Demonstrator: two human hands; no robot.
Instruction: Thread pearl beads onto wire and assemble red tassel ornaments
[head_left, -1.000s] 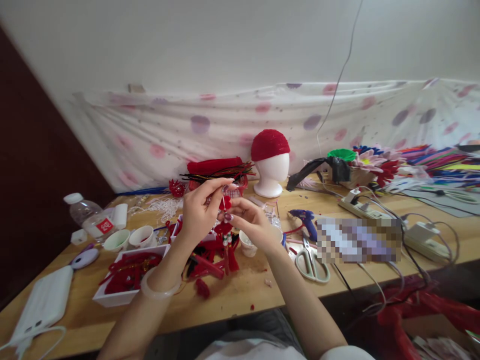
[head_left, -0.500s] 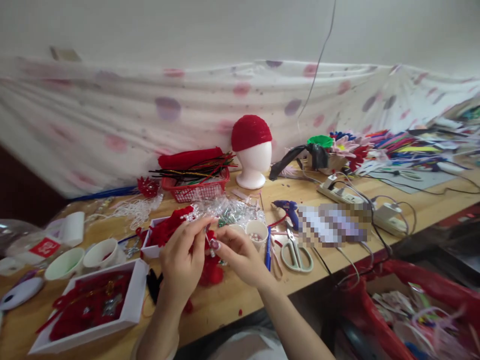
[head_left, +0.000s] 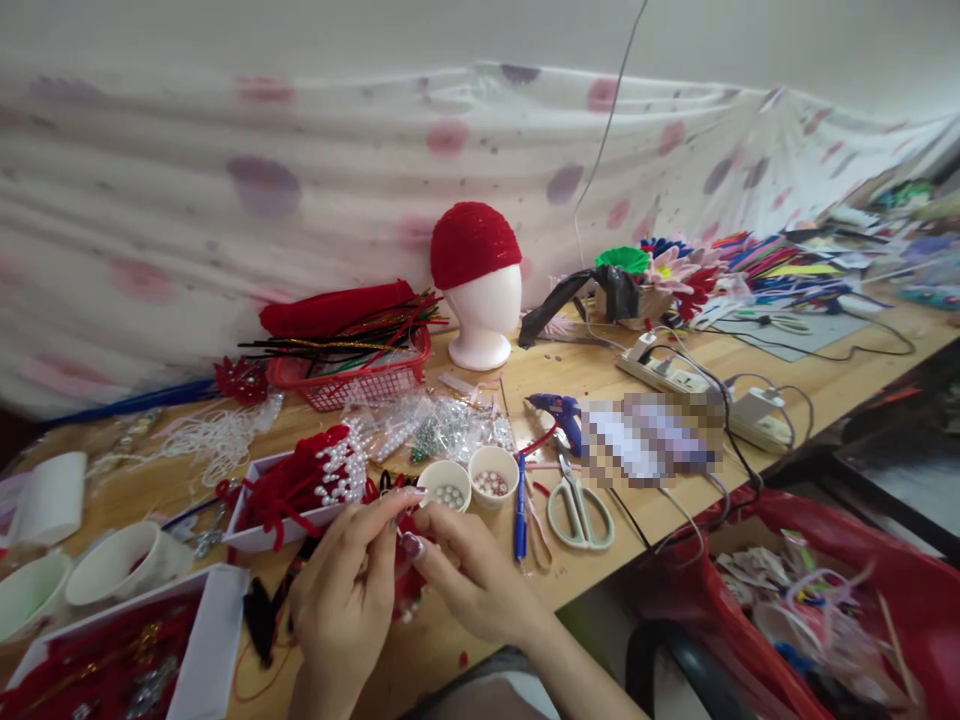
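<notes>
My left hand (head_left: 345, 580) and my right hand (head_left: 472, 570) meet fingertip to fingertip above the front of the table. Both are closed in a pinch on a small red craft piece with white pearl beads (head_left: 406, 585), mostly hidden by the fingers. Just beyond them stand two white paper cups, one of white beads (head_left: 448, 495) and one of reddish and white beads (head_left: 491, 484). Left of these, a white box (head_left: 251, 530) holds red fuzzy stems tipped with pearls (head_left: 330, 470).
A foam head with a red cap (head_left: 476, 250) stands behind, beside a red basket (head_left: 360, 385) of stems. A blue glue gun (head_left: 559, 415), scissors (head_left: 581, 515) and blue pen (head_left: 520, 510) lie to the right. Nearby are a power strip (head_left: 675, 380) and a red-lined bin (head_left: 847, 530).
The view has shifted, so the table's things appear farther left and the pearl-tipped stems and bead cups show more fully. My hands stay together on the red piece, slightly lower in view.
</notes>
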